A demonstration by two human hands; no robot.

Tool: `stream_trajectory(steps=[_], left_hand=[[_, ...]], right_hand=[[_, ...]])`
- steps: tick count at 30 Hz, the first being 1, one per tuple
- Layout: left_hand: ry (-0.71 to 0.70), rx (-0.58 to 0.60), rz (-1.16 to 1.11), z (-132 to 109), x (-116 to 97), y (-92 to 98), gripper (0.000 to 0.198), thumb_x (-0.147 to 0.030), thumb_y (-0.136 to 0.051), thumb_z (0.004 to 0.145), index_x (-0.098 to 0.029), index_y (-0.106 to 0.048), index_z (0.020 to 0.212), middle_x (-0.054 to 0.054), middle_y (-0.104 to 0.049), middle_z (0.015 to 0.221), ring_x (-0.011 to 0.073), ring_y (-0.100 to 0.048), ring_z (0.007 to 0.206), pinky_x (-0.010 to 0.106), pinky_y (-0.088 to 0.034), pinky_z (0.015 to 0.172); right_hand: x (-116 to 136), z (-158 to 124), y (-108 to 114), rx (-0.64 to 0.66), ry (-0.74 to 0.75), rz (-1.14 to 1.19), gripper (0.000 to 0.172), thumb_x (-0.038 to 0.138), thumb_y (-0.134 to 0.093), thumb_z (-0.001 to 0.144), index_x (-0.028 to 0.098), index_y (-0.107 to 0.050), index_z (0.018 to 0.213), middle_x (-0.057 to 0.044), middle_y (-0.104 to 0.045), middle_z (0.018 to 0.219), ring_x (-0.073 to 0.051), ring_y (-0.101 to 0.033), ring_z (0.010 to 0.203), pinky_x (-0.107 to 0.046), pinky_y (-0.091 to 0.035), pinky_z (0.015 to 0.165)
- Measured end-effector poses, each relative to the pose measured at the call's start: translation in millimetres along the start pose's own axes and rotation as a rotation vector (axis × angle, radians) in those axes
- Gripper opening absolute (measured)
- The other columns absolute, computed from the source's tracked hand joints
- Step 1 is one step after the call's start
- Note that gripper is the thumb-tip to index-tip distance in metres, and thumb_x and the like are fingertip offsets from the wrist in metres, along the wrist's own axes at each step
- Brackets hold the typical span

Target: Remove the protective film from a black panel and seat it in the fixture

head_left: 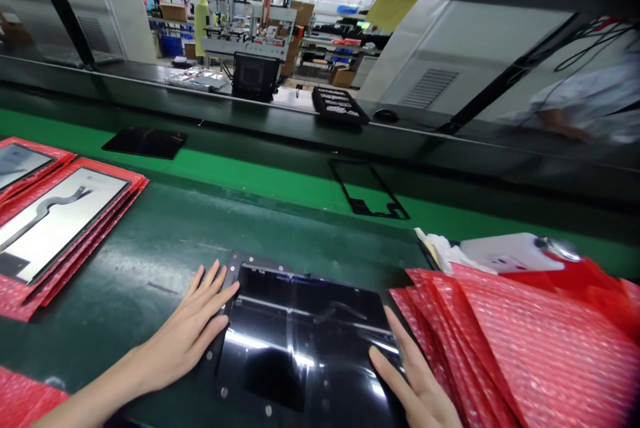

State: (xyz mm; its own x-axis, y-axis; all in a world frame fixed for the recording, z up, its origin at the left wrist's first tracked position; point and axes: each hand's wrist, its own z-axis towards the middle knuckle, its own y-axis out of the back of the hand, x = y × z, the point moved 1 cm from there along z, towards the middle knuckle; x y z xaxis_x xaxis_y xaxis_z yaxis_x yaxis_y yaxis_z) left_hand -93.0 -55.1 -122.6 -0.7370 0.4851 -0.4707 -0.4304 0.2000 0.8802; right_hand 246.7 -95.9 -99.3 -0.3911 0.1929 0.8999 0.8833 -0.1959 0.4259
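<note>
A glossy black screen panel lies in front of me on a dark flat plate dotted with small round silver spots. My left hand is stretched out flat, its fingertips touching the left edge of the panel and plate. At the panel's right side is my right hand, with the thumb on the glossy surface and a finger extended along the edge; its other fingers are partly hidden. Neither hand is closed around anything that I can see. Bright lamp reflections cross the panel.
Red bubble-wrap sleeves are stacked at right, beside a white bottle. At left, silver-backed panels rest on red wrap. A black frame and a dark panel lie on the green strip. A person's arm shows behind.
</note>
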Motion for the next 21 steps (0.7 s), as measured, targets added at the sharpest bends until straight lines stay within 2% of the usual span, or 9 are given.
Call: stream_trajectory(steps=[5, 10, 13, 17, 21], left_hand=[[-0.061, -0.016, 0.049, 1.1, -0.4, -1.5, 0.055, -0.026, -0.035, 0.1, -0.031, -0.017, 0.151, 0.004, -0.01, 0.161, 0.0283, -0.007, 0.147, 0.06, -0.022, 0.116], [-0.133, -0.023, 0.124, 1.1, -5.3, 2.8, 0.057, -0.018, -0.038, 0.098, -0.033, -0.021, 0.15, 0.005, 0.002, 0.161, 0.0339, -0.005, 0.147, 0.063, -0.022, 0.114], [-0.161, 0.017, 0.126, 0.6, -6.3, 6.4, 0.06, -0.017, -0.039, 0.097, -0.035, -0.018, 0.15, 0.006, 0.008, 0.16, 0.0351, -0.003, 0.147, 0.065, -0.023, 0.113], [-0.152, 0.075, 0.103, 0.0, -7.7, 8.9, 0.063, -0.031, -0.048, 0.096, -0.033, -0.018, 0.151, 0.008, 0.012, 0.16, 0.0384, 0.002, 0.146, 0.068, -0.021, 0.112], [-0.145, 0.044, 0.116, 1.5, -10.0, 10.2, 0.069, -0.039, -0.055, 0.092, -0.032, -0.021, 0.151, 0.01, 0.01, 0.16, 0.04, 0.0, 0.146, 0.07, -0.02, 0.111]], right_hand=[[10.0, -2.8, -8.6, -0.066, -0.084, 0.045, 0.071, 0.05, -0.059, 0.085, 0.032, -0.032, 0.149, 0.003, -0.023, 0.157, -0.031, -0.018, 0.143, -0.049, -0.043, 0.106], [17.9, -12.4, -10.6, -0.049, 0.029, 0.019, 0.076, 0.041, -0.061, 0.084, 0.03, -0.028, 0.151, 0.003, -0.024, 0.156, -0.031, -0.019, 0.143, -0.048, -0.037, 0.111], [18.9, -13.9, -10.8, -0.065, 0.015, 0.024, 0.074, 0.041, -0.06, 0.084, 0.029, -0.03, 0.151, 0.002, -0.025, 0.156, -0.031, -0.019, 0.144, -0.048, -0.032, 0.113], [14.5, -9.5, -12.9, -0.096, -0.046, 0.082, 0.072, 0.046, -0.058, 0.086, 0.03, -0.03, 0.15, 0.002, -0.026, 0.156, -0.028, -0.021, 0.144, -0.045, -0.028, 0.115], [4.7, -7.4, -17.1, -0.127, -0.092, 0.171, 0.071, 0.051, -0.063, 0.082, 0.028, -0.037, 0.144, -0.002, -0.039, 0.15, -0.028, -0.034, 0.139, -0.042, -0.031, 0.114]])
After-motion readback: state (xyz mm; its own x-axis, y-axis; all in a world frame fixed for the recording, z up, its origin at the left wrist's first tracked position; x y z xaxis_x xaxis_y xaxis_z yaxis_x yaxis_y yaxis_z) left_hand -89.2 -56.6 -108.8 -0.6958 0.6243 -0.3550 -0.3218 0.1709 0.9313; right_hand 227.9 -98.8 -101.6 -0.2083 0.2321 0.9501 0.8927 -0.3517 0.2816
